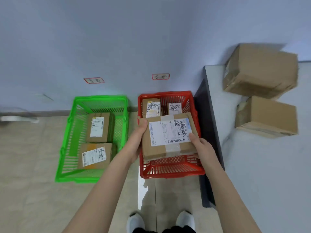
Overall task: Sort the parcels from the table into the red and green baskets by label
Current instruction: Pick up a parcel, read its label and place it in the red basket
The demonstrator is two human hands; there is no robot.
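We cannot read any word clearly. On the wall (117, 39) hang two red-framed notes with handwritten characters: the left sign (93, 80) above the green basket (101, 97) and the right sign (160, 76) above the red basket (165, 93), both too blurred for us. The large parcel (154, 148) bears a shipping label (168, 130) with a barcode (176, 140) and black pen scribbles. The white labels (97, 127) on the parcels inside both baskets are also unreadable.

The left basket (101, 98) and right basket (168, 174) sit side by side. A near parcel (96, 156) and a far parcel (99, 127) lie in the left one. The held parcel (168, 137) is over the right one. The table (252, 165) stands further right, with a near box (269, 115) and a far box (262, 69) on it.
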